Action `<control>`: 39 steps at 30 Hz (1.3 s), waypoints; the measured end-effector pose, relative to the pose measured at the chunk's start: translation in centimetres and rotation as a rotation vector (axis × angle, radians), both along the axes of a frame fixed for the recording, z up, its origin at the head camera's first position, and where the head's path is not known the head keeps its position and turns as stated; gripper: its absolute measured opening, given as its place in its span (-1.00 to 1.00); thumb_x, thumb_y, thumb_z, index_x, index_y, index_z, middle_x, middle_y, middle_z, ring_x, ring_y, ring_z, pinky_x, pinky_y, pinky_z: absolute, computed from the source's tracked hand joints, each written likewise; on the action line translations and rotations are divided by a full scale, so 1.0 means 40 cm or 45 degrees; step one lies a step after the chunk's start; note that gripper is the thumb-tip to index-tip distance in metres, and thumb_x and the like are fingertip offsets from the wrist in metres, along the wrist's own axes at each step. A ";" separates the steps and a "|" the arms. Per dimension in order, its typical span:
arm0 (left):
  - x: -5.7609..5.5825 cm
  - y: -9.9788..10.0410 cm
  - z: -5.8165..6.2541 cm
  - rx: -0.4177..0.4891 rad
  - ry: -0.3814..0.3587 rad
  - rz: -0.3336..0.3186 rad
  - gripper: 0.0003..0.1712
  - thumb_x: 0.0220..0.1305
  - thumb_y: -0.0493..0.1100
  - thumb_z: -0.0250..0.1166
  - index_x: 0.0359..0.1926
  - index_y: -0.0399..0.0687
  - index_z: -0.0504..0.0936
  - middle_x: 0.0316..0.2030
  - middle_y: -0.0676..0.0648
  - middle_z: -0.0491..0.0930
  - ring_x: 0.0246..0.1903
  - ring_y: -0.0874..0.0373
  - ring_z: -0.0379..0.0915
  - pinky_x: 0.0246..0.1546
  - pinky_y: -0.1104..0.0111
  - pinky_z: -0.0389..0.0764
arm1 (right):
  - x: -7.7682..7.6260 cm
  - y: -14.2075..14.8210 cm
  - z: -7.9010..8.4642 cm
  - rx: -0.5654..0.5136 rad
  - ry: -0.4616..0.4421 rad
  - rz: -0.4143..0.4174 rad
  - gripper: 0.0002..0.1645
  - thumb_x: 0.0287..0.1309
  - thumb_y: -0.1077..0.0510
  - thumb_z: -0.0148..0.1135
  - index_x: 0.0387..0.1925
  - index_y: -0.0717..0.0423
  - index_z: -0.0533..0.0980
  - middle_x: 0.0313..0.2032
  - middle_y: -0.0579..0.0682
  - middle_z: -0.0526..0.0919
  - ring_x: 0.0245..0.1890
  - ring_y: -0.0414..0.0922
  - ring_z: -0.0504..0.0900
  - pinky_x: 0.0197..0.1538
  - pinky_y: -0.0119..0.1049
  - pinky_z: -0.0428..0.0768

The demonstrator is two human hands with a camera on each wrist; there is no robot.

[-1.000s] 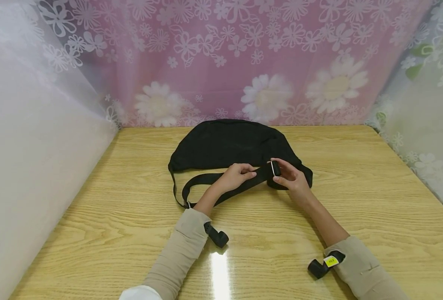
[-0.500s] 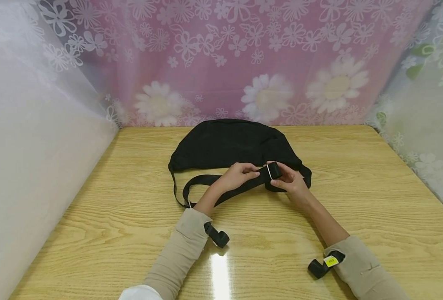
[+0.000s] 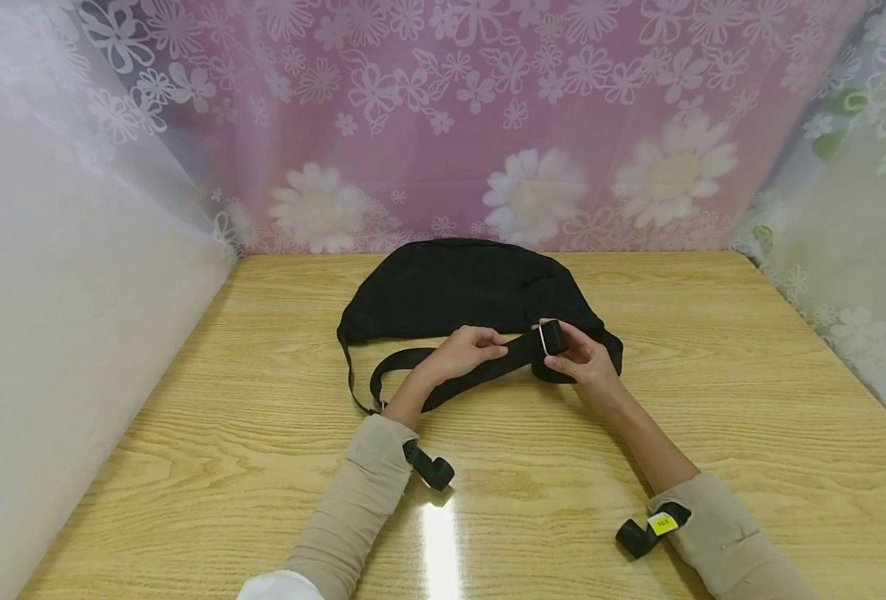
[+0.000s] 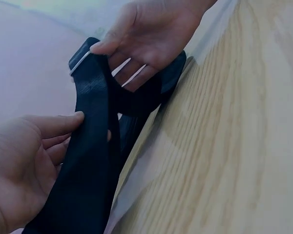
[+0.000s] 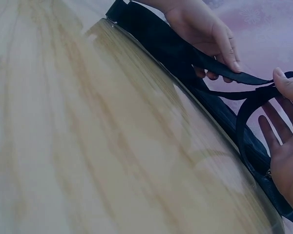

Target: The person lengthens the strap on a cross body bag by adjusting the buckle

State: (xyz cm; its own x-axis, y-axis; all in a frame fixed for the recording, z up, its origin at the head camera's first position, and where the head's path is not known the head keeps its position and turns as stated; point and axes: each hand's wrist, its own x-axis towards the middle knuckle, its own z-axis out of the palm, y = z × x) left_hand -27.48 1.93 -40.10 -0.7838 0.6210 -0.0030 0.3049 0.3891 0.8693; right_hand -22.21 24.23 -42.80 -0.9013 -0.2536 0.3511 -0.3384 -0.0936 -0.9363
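A black waist bag (image 3: 458, 287) lies at the back of the table, its wide black strap (image 3: 461, 385) looping out in front. My left hand (image 3: 463, 353) pinches the strap between thumb and fingers; in the left wrist view the thumb lies on the strap's face. Farther right, my right hand (image 3: 588, 365) holds the strap at a light metal slider buckle (image 3: 543, 340), where the webbing folds into a small loop (image 3: 555, 337). The right wrist view shows the strap (image 5: 254, 78) raised off the table between both hands. A metal ring (image 3: 383, 407) sits at the strap's left bend.
The wood-grain table (image 3: 533, 500) extends around the bag. A pink flowered curtain (image 3: 443, 125) hangs right behind it, with pale sheets at both sides. A dark band with a curled end (image 3: 433, 471) hangs from the left sleeve, another (image 3: 641, 537) from the right.
The buckle and strap loop have turned and shifted slightly in my right hand. My left hand has slid a little to the left along the strap.
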 end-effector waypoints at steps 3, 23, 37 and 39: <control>0.008 0.010 0.005 0.018 0.019 0.006 -0.76 0.32 -0.20 0.14 -0.11 -0.27 0.59 -0.24 -0.08 0.58 -0.23 0.16 0.48 -0.20 0.41 0.47 | 0.001 0.001 0.001 0.026 -0.011 0.014 -0.40 0.16 0.42 0.12 0.25 0.27 0.26 0.10 0.01 0.47 0.05 -0.10 0.44 0.01 -0.37 0.42; 0.005 0.001 0.011 -0.026 -0.060 0.011 -0.71 0.30 -0.16 0.17 -0.06 -0.26 0.58 -0.19 -0.07 0.57 -0.17 0.15 0.47 -0.15 0.38 0.46 | 0.001 0.000 -0.002 0.043 -0.032 -0.021 -0.37 0.14 0.39 0.17 0.26 0.29 0.25 0.11 0.00 0.47 0.12 -0.13 0.39 0.09 -0.39 0.35; 0.017 0.012 0.031 -0.007 0.049 0.005 -0.75 0.30 -0.19 0.17 -0.11 -0.27 0.60 -0.24 -0.08 0.60 -0.23 0.16 0.50 -0.19 0.41 0.48 | 0.001 0.001 -0.003 0.009 -0.034 0.029 -0.36 0.12 0.42 0.17 0.26 0.31 0.24 0.10 -0.02 0.48 0.12 -0.13 0.40 0.10 -0.36 0.35; 0.020 0.013 0.035 -0.003 0.059 0.007 -0.75 0.29 -0.20 0.17 -0.11 -0.27 0.60 -0.24 -0.09 0.60 -0.23 0.16 0.50 -0.19 0.41 0.48 | 0.001 0.000 -0.003 0.016 -0.032 0.025 -0.36 0.12 0.41 0.17 0.25 0.31 0.25 0.09 -0.03 0.48 0.11 -0.13 0.41 0.10 -0.36 0.35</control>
State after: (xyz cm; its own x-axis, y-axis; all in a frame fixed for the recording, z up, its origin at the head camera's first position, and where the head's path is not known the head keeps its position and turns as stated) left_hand -26.68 2.46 -38.69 -0.7867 0.6165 0.0317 0.3425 0.3931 0.8533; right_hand -22.16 24.23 -42.91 -0.9048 -0.2756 0.3248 -0.3126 -0.0881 -0.9458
